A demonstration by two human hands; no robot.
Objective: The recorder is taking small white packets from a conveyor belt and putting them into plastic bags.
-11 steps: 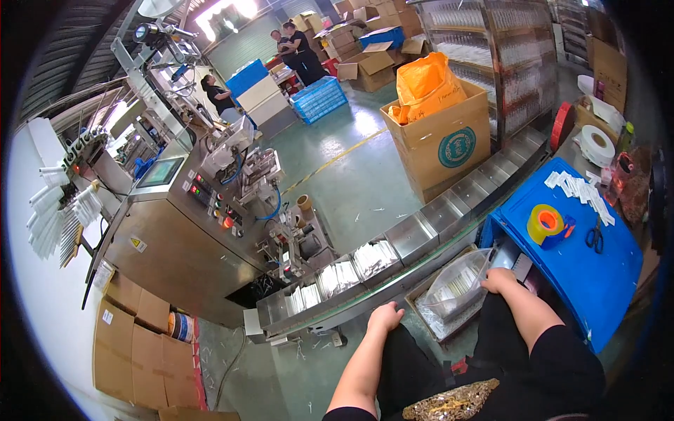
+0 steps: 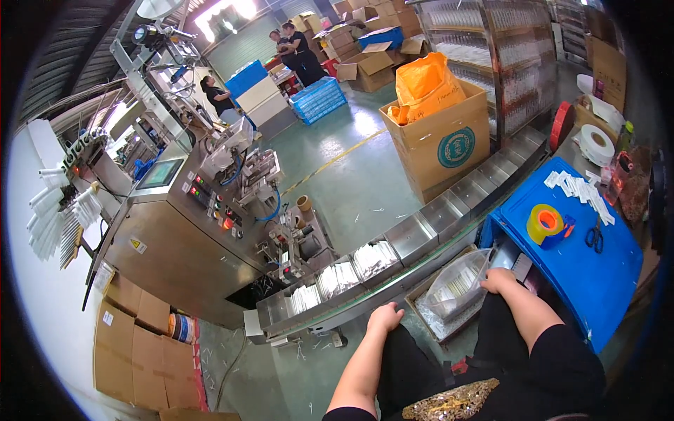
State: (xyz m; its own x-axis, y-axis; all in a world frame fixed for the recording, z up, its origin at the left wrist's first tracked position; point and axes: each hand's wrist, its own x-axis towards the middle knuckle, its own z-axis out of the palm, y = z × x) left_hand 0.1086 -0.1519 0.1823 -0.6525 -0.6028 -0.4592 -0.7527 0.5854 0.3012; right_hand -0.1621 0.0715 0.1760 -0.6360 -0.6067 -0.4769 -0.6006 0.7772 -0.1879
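My left hand (image 2: 385,318) rests over my left knee, beside the conveyor's near edge. Its thumb sticks out, and the other fingers curl down out of sight. My right hand (image 2: 499,281) is at my right knee, beside the right edge of a clear plastic bin (image 2: 437,300). Its fingertips come close to the bin, and I cannot tell whether they grip its edge. Thin white packets (image 2: 460,281) stand in rows inside the bin. On the conveyor (image 2: 412,237), several steel compartments hold piles of white packets (image 2: 374,258).
A steel machine (image 2: 189,238) stands left. Right, a blue surface (image 2: 554,263) carries tape rolls (image 2: 545,223), scissors (image 2: 595,239) and loose packets (image 2: 581,191). Beyond the conveyor are a carton (image 2: 428,154) with an orange bag (image 2: 425,85) and a rack (image 2: 502,67). People (image 2: 302,52) stand far back.
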